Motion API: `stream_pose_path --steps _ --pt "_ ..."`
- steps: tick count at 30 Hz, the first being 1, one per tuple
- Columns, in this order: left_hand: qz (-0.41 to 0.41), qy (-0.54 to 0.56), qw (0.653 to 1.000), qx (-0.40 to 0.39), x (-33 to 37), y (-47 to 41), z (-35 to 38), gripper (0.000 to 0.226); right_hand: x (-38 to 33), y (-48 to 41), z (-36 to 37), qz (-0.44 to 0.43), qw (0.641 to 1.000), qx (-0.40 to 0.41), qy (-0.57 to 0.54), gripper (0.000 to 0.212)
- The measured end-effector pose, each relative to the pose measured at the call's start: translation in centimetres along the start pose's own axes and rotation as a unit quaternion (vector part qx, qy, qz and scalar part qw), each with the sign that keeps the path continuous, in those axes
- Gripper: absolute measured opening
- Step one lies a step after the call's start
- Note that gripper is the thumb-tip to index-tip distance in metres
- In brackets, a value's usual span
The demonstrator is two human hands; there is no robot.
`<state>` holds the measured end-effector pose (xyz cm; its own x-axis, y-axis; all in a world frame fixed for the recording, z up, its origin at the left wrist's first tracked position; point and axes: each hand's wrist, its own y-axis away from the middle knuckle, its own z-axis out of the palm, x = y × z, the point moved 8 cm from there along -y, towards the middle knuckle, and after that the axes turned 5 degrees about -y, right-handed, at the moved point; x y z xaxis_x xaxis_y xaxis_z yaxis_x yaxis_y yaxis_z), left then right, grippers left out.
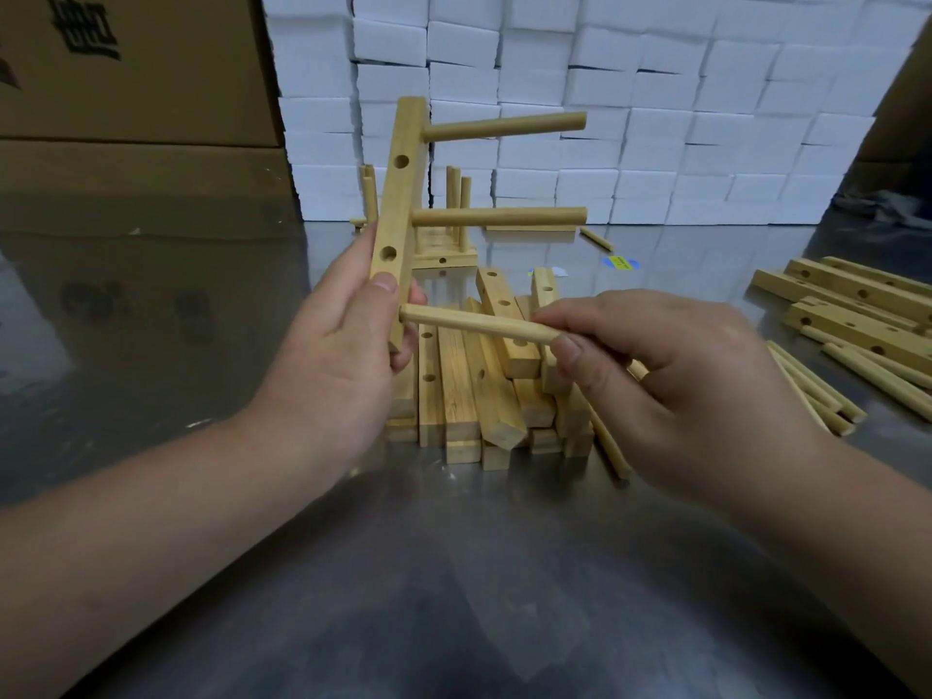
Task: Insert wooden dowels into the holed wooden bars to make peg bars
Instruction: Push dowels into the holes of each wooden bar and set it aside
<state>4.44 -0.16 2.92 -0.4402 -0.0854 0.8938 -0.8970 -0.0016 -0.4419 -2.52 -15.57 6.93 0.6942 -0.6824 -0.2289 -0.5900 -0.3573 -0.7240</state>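
My left hand [335, 353] grips the lower end of a holed wooden bar [398, 204] and holds it upright above the table. Two dowels stick out of the bar to the right, an upper dowel [504, 126] and a middle dowel [499, 216]. Two round holes on the bar's near face stay open. My right hand [655, 365] pinches a third dowel [474, 327] by its right end. That dowel's left tip meets the bar's lower right side, just by my left fingers. Whether the tip is inside a hole is hidden.
A heap of holed bars [484, 391] lies on the steel table [454, 572] under my hands. More bars [857, 305] and loose dowels [817, 391] lie at the right. A finished peg bar [449, 234] stands behind. White foam blocks [655, 118] and cardboard boxes [136, 93] line the back.
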Motion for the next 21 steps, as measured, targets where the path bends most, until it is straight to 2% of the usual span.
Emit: stream_pose_path --steps 9,14,21 --pt "0.008 -0.003 1.000 -0.010 0.0 0.1 0.1 0.040 -0.3 0.1 0.0 -0.003 1.000 -0.011 -0.024 0.027" --pt "0.014 0.006 1.000 -0.008 0.3 0.2 0.1 0.044 0.1 0.2 0.0 0.022 0.999 -0.010 -0.041 0.026" --pt "0.025 0.048 0.999 -0.009 1.3 0.6 0.6 0.039 0.3 0.1 0.9 0.026 0.998 -0.049 -0.025 0.039"
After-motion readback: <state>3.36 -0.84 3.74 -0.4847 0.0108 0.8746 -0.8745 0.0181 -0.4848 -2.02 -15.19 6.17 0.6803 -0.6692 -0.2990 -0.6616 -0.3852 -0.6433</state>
